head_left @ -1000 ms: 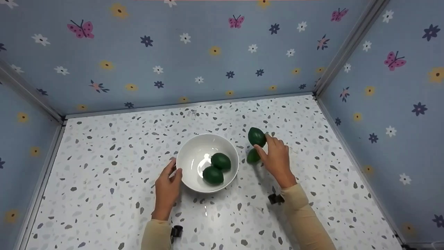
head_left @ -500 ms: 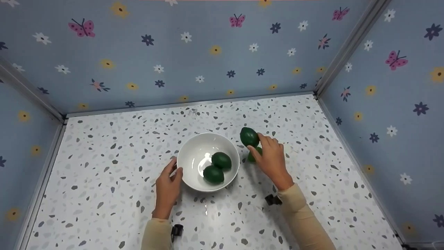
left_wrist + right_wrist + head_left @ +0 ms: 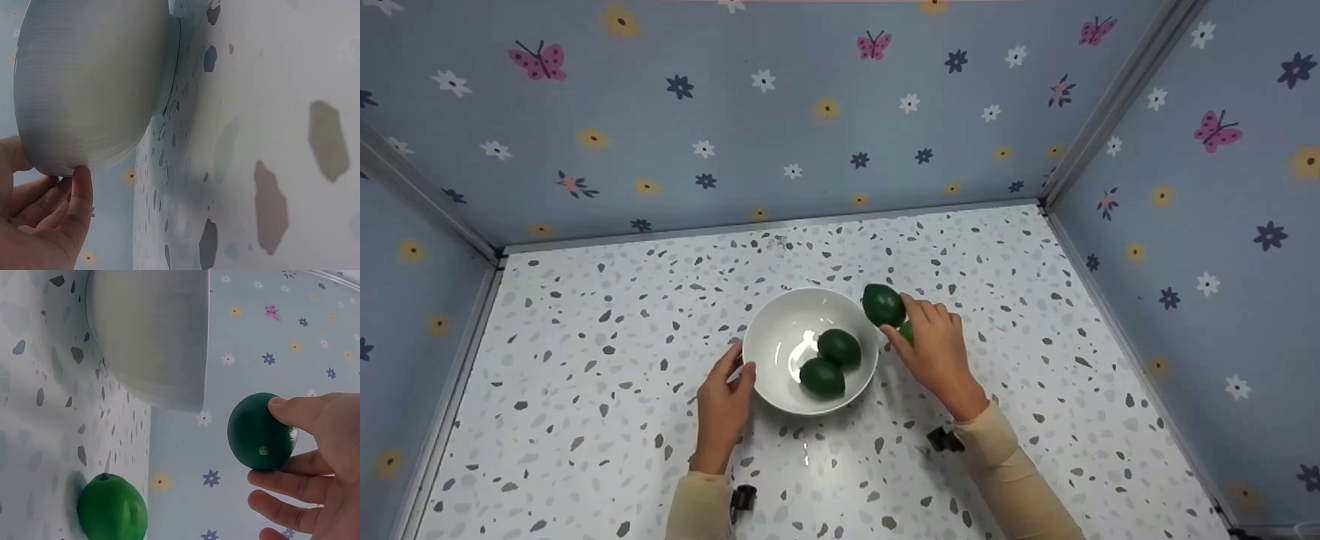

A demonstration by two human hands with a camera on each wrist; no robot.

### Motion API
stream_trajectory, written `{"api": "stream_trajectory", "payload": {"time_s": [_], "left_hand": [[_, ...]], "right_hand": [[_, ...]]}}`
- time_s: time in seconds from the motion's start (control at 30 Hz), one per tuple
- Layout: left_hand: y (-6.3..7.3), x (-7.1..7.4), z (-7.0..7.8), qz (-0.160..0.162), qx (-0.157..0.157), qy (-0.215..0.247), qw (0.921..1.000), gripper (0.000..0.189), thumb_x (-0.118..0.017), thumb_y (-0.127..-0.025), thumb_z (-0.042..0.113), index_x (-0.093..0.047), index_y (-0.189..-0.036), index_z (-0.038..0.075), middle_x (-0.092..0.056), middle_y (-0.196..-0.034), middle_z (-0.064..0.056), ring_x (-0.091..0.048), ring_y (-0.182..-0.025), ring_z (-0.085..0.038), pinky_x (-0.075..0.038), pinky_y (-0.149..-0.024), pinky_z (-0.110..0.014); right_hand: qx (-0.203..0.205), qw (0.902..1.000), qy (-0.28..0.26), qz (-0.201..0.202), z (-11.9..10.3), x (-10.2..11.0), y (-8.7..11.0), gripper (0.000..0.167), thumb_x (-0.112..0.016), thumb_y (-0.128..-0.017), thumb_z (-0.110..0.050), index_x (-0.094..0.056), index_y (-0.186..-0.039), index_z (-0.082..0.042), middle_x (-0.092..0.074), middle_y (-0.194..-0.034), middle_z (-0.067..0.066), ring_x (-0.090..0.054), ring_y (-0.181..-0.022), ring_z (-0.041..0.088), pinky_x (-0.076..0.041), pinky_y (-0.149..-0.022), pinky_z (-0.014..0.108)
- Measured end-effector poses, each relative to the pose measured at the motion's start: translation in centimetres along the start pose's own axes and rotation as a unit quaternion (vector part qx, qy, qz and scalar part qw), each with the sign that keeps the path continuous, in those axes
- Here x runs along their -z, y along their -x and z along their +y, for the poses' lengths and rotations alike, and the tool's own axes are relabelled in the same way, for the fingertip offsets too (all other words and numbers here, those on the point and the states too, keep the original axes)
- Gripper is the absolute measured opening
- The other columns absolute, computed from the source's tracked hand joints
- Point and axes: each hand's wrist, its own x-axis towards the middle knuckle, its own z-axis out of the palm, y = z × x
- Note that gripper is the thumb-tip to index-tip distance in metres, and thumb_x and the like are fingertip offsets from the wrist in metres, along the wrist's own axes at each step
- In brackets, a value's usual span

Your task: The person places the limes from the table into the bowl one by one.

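Observation:
A white bowl (image 3: 780,322) stands mid-table with two dark green limes (image 3: 838,348) inside, touching each other. My left hand (image 3: 723,405) holds the bowl's left side, its thumb near the rim and its fingers curled against the outer wall in the left wrist view. Just beyond the bowl's right rim, my right hand (image 3: 939,352) pinches another dark green lime (image 3: 257,433) between thumb and fingers, raised above the table. Below it, a brighter green lime (image 3: 112,509) rests on the table, mostly covered by the right hand in the head view.
The speckled white tabletop (image 3: 585,360) is bounded by blue flowered panels (image 3: 780,97) at the back and both sides. Grey metal strips (image 3: 1080,127) run along the panel corners. Small black wrist mounts (image 3: 945,439) sit on the inner side of each sleeve.
My right hand has moved left with the pinched lime, from over the lime on the table to the bowl's right rim. The left hand and bowl have stayed in place.

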Motion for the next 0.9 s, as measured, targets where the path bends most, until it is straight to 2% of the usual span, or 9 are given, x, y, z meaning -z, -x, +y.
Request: {"api": "stream_trajectory", "payload": {"time_s": [0.4,0.6,0.9], "left_hand": [[0.0,0.1,-0.2,-0.005,-0.002,0.004,1.0,0.048,-0.06,-0.102,0.016,-0.049,-0.145,-0.001,-0.052,-0.145,-0.016,-0.052,-0.13,-0.03,-0.052,-0.099,-0.023],[0.0,0.1,-0.3,-0.004,0.003,0.0,1.0,0.048,-0.06,-0.102,0.017,-0.049,-0.146,0.0,-0.052,-0.145,-0.014,-0.052,-0.13,-0.028,-0.051,-0.099,-0.021],[0.0,-0.1,-0.2,0.0,0.001,0.003,1.0,0.047,-0.061,-0.102,0.016,-0.05,-0.145,0.001,-0.052,-0.144,-0.014,-0.053,-0.129,-0.029,-0.052,-0.098,-0.02]], "right_hand": [[0.055,0.9983,-0.019,-0.009,-1.9,-0.3,0.7,0.055,-0.07,-0.095,-0.041,-0.061,-0.132,-0.001,-0.067,-0.116,0.012,-0.058,-0.094,0.031,-0.045,-0.075,0.045],[0.071,0.9971,-0.009,-0.026,-2.4,-0.4,1.1,0.054,-0.069,-0.095,-0.042,-0.061,-0.132,-0.003,-0.067,-0.112,0.01,-0.055,-0.091,0.028,-0.044,-0.078,0.044],[0.112,0.9933,0.017,-0.025,-2.7,-0.8,1.5,0.054,-0.073,-0.092,-0.041,-0.063,-0.129,-0.003,-0.068,-0.111,0.01,-0.056,-0.093,0.029,-0.045,-0.08,0.047]]}}
